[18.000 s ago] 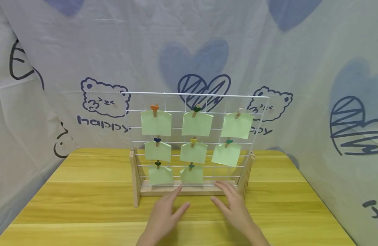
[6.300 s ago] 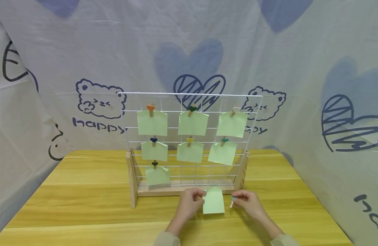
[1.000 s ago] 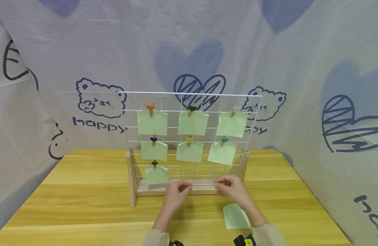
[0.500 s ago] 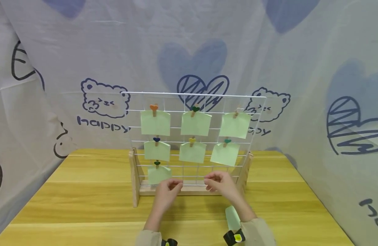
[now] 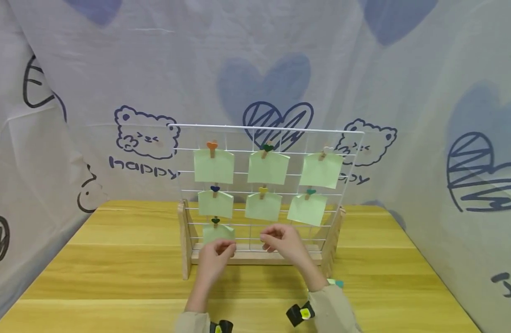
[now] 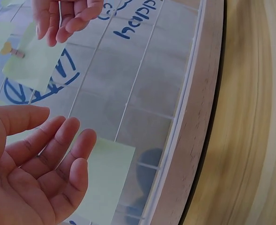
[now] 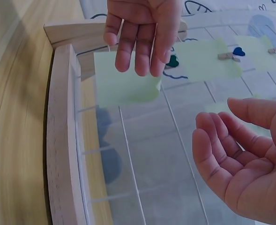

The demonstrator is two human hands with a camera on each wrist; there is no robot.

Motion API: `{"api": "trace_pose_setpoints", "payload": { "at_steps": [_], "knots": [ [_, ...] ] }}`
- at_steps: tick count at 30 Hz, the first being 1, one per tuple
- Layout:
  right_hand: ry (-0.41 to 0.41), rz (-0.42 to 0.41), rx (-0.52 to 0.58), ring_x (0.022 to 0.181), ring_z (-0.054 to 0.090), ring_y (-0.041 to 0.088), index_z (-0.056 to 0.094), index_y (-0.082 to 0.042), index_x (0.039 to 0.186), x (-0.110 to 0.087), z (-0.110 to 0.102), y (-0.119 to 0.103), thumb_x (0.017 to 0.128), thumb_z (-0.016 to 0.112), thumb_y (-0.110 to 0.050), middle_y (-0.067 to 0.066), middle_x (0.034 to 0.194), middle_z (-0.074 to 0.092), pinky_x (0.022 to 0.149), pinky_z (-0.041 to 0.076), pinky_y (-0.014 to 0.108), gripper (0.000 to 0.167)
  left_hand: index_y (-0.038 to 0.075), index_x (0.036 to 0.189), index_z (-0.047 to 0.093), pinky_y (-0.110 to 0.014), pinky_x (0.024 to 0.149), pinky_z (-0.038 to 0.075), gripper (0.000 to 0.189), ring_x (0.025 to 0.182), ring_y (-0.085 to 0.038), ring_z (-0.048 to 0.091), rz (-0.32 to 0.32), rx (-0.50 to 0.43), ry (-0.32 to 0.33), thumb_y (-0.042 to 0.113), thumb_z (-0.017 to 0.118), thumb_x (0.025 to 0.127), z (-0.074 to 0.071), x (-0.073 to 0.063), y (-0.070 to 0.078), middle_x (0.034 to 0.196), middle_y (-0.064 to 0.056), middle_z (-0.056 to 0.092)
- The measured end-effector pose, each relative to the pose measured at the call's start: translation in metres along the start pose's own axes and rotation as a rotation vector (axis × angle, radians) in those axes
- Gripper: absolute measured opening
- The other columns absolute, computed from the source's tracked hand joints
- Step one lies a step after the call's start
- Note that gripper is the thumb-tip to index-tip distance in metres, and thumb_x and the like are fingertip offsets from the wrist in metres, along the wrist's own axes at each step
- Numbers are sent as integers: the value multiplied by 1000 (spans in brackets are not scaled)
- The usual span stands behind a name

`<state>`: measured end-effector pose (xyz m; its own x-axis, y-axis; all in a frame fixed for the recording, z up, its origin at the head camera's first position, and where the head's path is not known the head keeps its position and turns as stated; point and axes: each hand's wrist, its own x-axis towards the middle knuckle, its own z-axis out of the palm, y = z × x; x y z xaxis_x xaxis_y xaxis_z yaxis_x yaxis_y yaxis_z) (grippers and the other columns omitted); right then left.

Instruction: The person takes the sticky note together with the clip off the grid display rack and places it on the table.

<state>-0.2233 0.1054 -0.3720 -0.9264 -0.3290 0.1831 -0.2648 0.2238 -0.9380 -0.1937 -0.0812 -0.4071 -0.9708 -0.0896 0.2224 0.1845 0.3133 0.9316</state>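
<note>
A white wire grid rack [image 5: 263, 127] on a wooden stand carries pale green notes hung by heart-topped clothespins. My left hand [image 5: 211, 261] is in front of the lower-left note [image 5: 213, 232], whose dark green heart clothespin [image 5: 215, 221] shows above the fingers. Its fingers are loosely bent with nothing between them, as the left wrist view shows. My right hand [image 5: 283, 241] hovers before the lower middle of the grid, fingers relaxed; the right wrist view shows its palm [image 7: 250, 180] bare. The lower-left note [image 7: 119, 82] also appears there, beyond the fingers.
A loose green note [image 5: 331, 281] and a teal clothespin [image 5: 339, 284] lie on the wooden table [image 5: 384, 277] at right, mostly hidden by the right sleeve [image 5: 332, 307]. A printed cloth [image 5: 197, 69] hangs behind the rack.
The lower-middle note, on the grid 18 seconds ago, was in my left hand later and its clothespin in my right; both now lie on the table. In the last second both hands moved left.
</note>
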Motion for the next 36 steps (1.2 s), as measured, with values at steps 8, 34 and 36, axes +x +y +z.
{"api": "trace_pose_setpoints", "payload": {
  "at_steps": [8,34,36],
  "knots": [
    [33,-44,2,63,61,29,60,13,93,11,21,-8,84,59,-1,20,80,62,58,52,39,17,-9,92,64,-24,57,46,17,67,-18,59,-2,-22,27,5,58,84,-11,1,1,79,-17,64],
    [116,-332,-211,58,58,17,64,6,89,36,72,-10,83,59,-1,12,79,63,48,46,19,10,-9,93,63,-22,60,46,16,71,-22,61,-54,-16,133,3,58,84,-38,7,-6,81,-15,65],
    [125,-339,-234,59,58,16,64,6,90,38,74,-9,83,59,-1,12,82,64,49,46,19,10,-9,93,63,-22,60,46,17,72,-22,61,-56,-16,138,3,58,84,-39,6,-5,81,-15,65]
  ]
}}
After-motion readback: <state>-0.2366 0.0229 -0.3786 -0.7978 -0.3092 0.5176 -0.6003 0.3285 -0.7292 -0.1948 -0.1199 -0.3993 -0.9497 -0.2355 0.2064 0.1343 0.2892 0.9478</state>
